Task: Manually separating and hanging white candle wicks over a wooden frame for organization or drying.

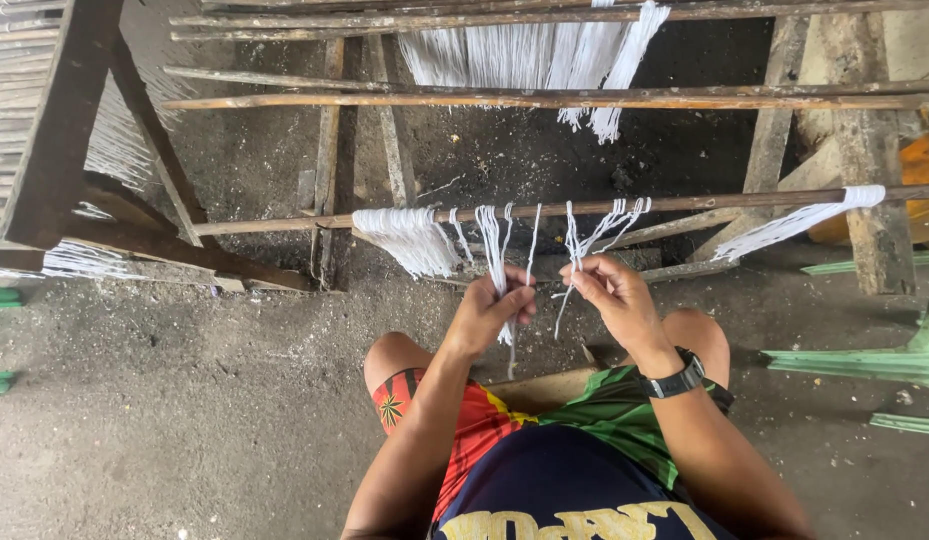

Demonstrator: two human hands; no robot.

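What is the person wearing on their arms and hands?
Both arms are bare, with no sleeves showing, and there are no gloves. The right hand has a black watch with a dark strap on its wrist. The left hand wears nothing, and no rings show.

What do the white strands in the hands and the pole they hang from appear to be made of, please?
The white strands look like soft spun yarn, perhaps cotton: matte, limp, fraying at the ends. The pole seems to be bare, unfinished wood or bamboo: brown, rough, slightly uneven. The left hand and right hand each pinch strands.
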